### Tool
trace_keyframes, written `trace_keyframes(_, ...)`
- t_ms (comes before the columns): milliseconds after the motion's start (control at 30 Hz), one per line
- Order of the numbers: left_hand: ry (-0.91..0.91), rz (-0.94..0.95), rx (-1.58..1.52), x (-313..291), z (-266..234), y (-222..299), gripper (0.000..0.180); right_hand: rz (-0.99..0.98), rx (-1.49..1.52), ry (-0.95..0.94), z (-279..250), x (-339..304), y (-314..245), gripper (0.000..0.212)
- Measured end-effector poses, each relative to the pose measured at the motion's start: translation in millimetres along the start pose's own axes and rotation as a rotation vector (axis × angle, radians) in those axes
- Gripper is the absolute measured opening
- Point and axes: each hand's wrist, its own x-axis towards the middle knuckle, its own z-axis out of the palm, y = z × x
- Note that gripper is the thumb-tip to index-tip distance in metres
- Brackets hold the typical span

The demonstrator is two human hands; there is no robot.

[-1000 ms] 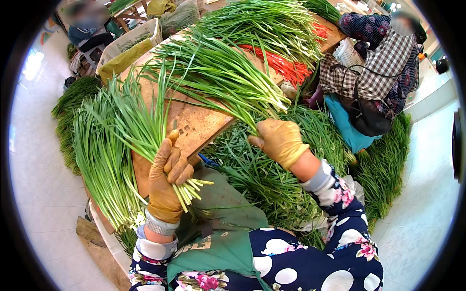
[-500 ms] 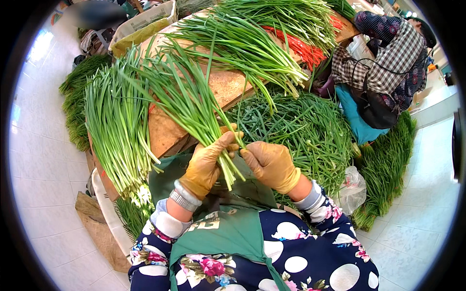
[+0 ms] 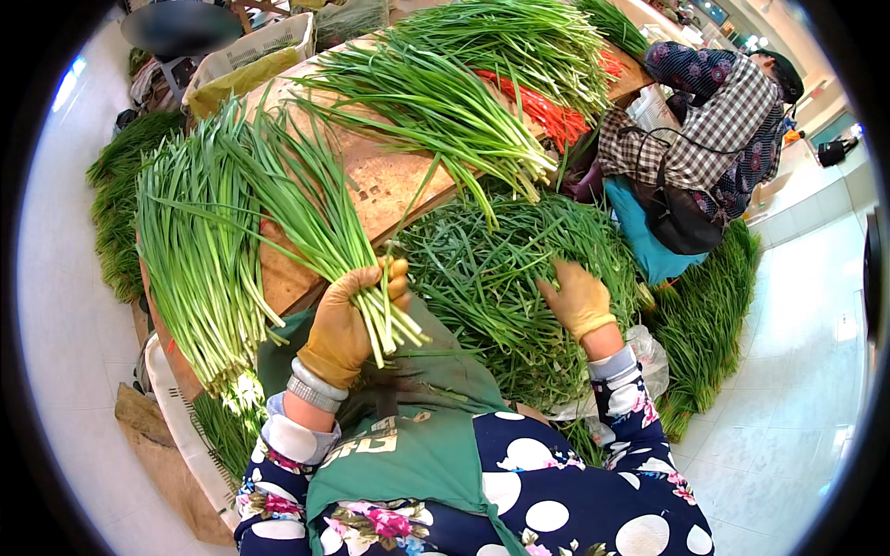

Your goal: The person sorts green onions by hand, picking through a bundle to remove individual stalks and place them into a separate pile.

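Note:
My left hand [image 3: 341, 326], in a tan rubber glove, is closed around the pale stem ends of a small bunch of garlic chives [image 3: 320, 227]. The green leaves of the bunch reach up and left over the board's edge. My right hand [image 3: 579, 298], gloved the same way, is held above a heap of loose chive leaves [image 3: 519, 246]. Its thumb and fingers are apart, slightly smeared, and nothing shows in them. A thick row of chives [image 3: 199, 259] lies left of my left hand, stems toward me.
Another chive bundle [image 3: 436, 111] rests on the wooden board [image 3: 394, 176], with red ties [image 3: 547, 107] beyond it. A person in a checked apron [image 3: 732, 111] bends at the right. More chives [image 3: 709, 324] stand on the floor there. A white crate [image 3: 185, 426] is at my lower left.
My right hand has left the bunch and moved right, over the loose heap. My left hand keeps hold of the chives, now lower and further left. The view has shifted slightly.

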Motion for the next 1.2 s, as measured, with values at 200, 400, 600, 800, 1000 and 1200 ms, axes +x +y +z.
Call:
trace_keyframes(200,-0.121,-0.077,-0.049,-15,49,14,0.048,-0.083,0.723,-0.163,17,84,-50,0.031)
trace_keyframes(400,-0.588,0.208,-0.004,-43,109,69,0.043,-0.414,1.370,-0.413,-122,112,-109,0.031)
trace_keyframes(600,-0.759,0.416,0.075,-25,126,88,0.041,-0.978,1.792,-0.631,-218,171,-120,0.037)
trace_keyframes(800,-0.026,0.256,0.150,6,40,14,0.033,-0.270,1.442,-0.510,-109,94,-114,0.044)
trace_keyframes(1000,0.114,0.152,0.219,21,4,-21,0.037,-0.013,1.498,-0.859,0,24,-100,0.042)
trace_keyframes(1200,0.242,0.120,0.340,27,13,-22,0.033,-0.076,1.408,-0.903,3,22,-97,0.039)
